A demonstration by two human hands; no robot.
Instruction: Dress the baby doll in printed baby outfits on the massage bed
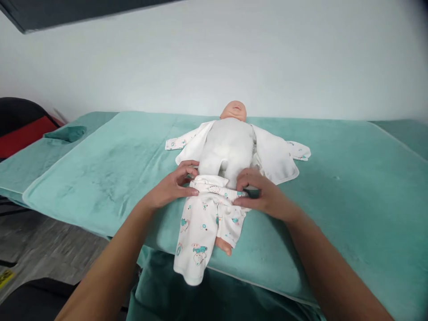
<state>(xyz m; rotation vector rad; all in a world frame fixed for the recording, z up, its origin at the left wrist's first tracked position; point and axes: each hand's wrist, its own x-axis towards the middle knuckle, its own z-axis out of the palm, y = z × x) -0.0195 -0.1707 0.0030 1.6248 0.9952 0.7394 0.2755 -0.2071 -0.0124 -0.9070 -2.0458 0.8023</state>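
Observation:
A baby doll (227,142) with a pale cloth body lies on its back, its head toward the wall. Its white printed jacket (276,154) is spread open, with sleeves out to both sides. White printed baby pants (203,218) cover the lower legs, the waistband bunched around the thighs. One foot shows from the leg on the right; the other pant leg hangs flat over the table edge. My left hand (179,183) grips the left side of the waistband between thumb and fingers. My right hand (259,191) pinches the waistband's right side, fingers curled.
A green cloth (100,178) covers the table, which meets a white wall (214,58) at the back. At the left stands a black and red chair (23,129). A dark panel (67,11) juts in at the upper left.

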